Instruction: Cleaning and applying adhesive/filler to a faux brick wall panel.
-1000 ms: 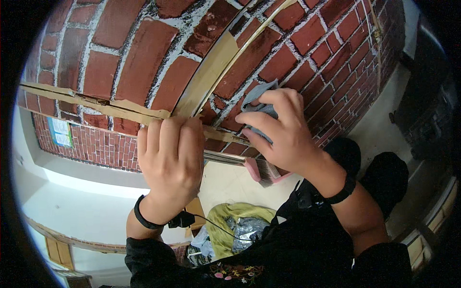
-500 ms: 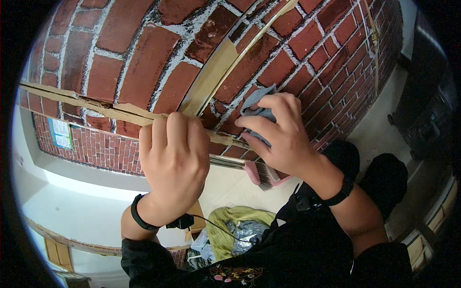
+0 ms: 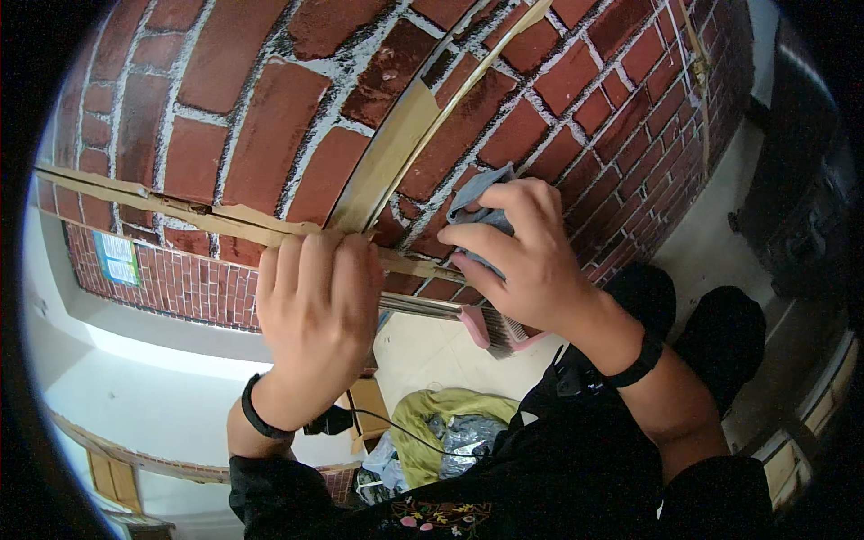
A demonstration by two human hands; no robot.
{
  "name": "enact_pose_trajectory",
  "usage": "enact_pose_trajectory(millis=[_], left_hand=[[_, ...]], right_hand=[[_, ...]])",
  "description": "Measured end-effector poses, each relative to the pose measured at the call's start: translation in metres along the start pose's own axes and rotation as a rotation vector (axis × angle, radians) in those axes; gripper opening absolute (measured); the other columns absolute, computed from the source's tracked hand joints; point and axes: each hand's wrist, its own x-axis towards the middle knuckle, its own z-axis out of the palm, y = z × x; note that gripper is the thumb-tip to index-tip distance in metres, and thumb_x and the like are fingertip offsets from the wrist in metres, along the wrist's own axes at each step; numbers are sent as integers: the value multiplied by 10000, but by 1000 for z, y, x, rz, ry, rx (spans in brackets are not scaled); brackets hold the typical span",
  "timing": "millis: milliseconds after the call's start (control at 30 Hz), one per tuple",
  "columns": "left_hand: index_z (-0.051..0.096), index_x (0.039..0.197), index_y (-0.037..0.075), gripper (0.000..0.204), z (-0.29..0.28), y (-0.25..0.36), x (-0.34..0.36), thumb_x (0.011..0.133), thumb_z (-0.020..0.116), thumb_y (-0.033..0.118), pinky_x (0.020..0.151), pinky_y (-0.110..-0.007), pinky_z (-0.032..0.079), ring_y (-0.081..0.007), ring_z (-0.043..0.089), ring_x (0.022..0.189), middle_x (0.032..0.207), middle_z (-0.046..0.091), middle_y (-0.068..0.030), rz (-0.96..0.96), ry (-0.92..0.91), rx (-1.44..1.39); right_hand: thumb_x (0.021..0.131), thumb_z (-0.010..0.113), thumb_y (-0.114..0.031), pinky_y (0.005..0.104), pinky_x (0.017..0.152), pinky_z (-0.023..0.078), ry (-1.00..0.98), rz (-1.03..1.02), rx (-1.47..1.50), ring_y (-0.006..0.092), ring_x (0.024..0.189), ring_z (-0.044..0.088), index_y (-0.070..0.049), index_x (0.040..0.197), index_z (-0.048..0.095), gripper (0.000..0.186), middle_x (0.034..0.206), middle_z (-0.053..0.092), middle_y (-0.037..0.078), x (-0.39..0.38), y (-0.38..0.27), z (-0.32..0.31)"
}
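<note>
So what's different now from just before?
Only a little: since the last picture, the left hand has shifted slightly left and back toward the person, by the tan wall strip. I can't see what's under its fingers. The right hand still pinches the grey-blue cloth by the brick-patterned wall, and the pink dustpan stayed put.

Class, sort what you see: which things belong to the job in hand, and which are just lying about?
In use:
- left hand, at the tan strips
- right hand, holding grey cloth
- brick-pattern surface

Lying about:
- pink dustpan
- green bag
- box
</note>
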Motion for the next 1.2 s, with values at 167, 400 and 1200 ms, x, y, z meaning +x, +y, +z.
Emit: enact_pose_trajectory(millis=[167,400,1200], left_hand=[[560,884,74,252,-9,2,-3,785,757,197,643,-374,393,-262,505,726,812,483,-76,-92,-30,86],[492,795,111,140,-14,10,19,830,603,187,641,-359,416,-210,552,697,758,519,-48,-18,-289,259],[513,771,92,269,-21,-5,13,834,732,236,463,-331,407,-196,539,504,611,480,-22,37,-179,-86]], right_hand=[[744,752,-111,454,879,394,17,-8,-3,297,1005,501,-149,1019,661,293,1077,532,69,1,-1,2],[742,753,-113,454,873,392,18,9,-7,298,996,506,-151,1024,659,299,1070,543,74,1,-2,1],[737,753,-110,459,897,386,-11,-4,-8,295,1025,495,-155,1018,671,296,1081,522,65,-6,2,1]])
